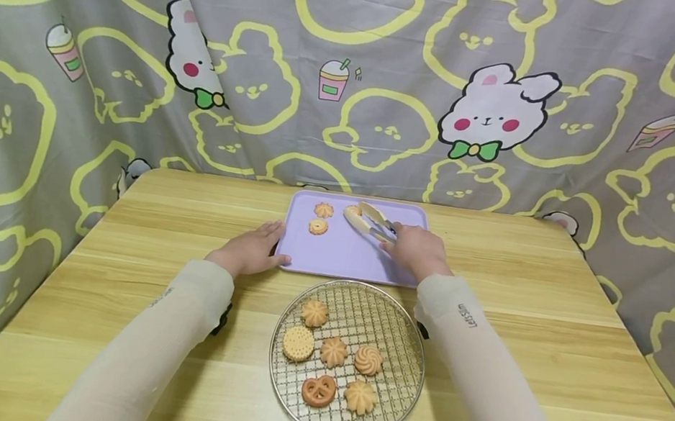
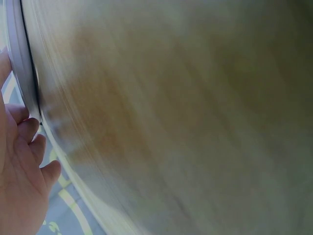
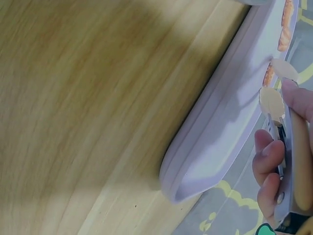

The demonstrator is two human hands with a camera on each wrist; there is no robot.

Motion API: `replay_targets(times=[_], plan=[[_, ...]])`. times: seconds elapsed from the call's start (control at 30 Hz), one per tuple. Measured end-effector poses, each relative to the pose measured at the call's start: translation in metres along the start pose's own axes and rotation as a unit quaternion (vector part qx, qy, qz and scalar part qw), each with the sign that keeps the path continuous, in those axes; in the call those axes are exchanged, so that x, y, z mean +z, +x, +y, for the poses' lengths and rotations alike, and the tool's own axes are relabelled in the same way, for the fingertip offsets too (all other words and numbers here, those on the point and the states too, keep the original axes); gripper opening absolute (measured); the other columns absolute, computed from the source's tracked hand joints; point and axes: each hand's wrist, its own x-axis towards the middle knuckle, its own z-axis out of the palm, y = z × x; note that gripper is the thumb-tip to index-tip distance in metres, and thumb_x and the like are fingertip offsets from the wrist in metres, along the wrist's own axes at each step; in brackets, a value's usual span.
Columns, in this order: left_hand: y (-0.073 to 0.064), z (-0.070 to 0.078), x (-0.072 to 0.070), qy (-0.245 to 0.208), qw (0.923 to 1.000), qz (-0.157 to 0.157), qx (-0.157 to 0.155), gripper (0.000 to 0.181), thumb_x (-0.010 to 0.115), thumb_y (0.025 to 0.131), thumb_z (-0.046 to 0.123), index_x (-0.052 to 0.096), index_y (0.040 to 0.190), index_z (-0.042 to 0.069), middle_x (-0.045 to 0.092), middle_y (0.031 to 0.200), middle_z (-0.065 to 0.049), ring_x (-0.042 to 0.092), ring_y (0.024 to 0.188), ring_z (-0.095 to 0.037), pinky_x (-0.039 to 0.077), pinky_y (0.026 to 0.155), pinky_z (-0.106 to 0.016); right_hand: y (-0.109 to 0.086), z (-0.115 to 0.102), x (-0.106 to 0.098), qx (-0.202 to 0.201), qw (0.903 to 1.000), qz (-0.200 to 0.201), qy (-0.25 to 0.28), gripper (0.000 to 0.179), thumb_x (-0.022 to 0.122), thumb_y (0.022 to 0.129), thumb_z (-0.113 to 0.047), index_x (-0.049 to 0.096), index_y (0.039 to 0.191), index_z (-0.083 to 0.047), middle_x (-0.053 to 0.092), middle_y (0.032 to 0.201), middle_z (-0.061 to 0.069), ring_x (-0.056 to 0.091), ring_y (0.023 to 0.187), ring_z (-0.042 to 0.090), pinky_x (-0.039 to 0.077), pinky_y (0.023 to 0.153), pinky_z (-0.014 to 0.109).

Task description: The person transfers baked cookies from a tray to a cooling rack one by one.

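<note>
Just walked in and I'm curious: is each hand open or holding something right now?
Left hand: open, touching the edge of the purple tray.
Right hand: closed around the tongs.

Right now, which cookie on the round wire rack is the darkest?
The pretzel-shaped cookie on the wire rack: it is reddish brown, while the other five cookies are paler gold.

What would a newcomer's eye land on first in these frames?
Probably the grey curtain behind the table, covered with yellow-outlined cartoon animals. Next, the purple tray near the table's far edge, where the right hand holds tongs and the left hand rests at the tray's left side. Then the round wire rack nearer the camera, with six cookies, one of them pretzel-shaped.
</note>
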Motion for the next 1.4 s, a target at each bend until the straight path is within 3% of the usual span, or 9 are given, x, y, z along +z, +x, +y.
replay_targets(times=[0.37, 0.73, 1.0, 1.4], plan=[[0.000, -0.001, 0.003, -0.001, 1.0000, 0.000, 0.001, 0.081, 0.043, 0.097, 0.052, 0.012, 0.152, 0.001, 0.008, 0.157, -0.015, 0.008, 0.143, -0.032, 0.013, 0.116, -0.043, -0.003, 0.001, 0.000, -0.015, 0.9998, -0.003, -0.009, 0.061, 0.053, 0.094, -0.050, 0.044, 0.144, -0.016, 0.063, 0.116, 0.020, 0.061, 0.093, 0.039, 0.051, 0.074, 0.052], [0.001, -0.003, 0.003, -0.004, 1.0000, -0.003, 0.000, 0.082, 0.043, 0.097, 0.054, 0.010, 0.152, 0.002, 0.008, 0.158, -0.014, 0.008, 0.143, -0.031, 0.013, 0.116, -0.043, -0.016, 0.005, -0.010, -0.026, 0.9994, 0.003, 0.021, 0.064, 0.051, 0.094, -0.051, 0.039, 0.147, -0.017, 0.055, 0.129, 0.022, 0.057, 0.103, 0.047, 0.048, 0.081, 0.057], [0.002, -0.003, 0.004, 0.003, 1.0000, -0.003, 0.000, 0.082, 0.041, 0.097, 0.054, 0.010, 0.152, 0.003, 0.008, 0.158, -0.014, 0.008, 0.143, -0.031, 0.013, 0.116, -0.043, -0.029, 0.019, -0.008, -0.042, 0.9990, 0.006, 0.015, 0.066, 0.052, 0.093, -0.053, 0.039, 0.147, -0.018, 0.060, 0.118, 0.026, 0.060, 0.096, 0.043, 0.051, 0.071, 0.052], [0.003, -0.003, 0.004, 0.001, 1.0000, 0.005, 0.004, 0.081, 0.042, 0.097, 0.053, 0.011, 0.152, 0.002, 0.009, 0.158, -0.014, 0.009, 0.143, -0.031, 0.014, 0.116, -0.043, -0.054, 0.042, -0.003, -0.062, 0.9975, 0.017, 0.029, 0.066, 0.057, 0.091, -0.052, 0.043, 0.145, -0.016, 0.059, 0.122, 0.024, 0.061, 0.095, 0.037, 0.051, 0.073, 0.052]])
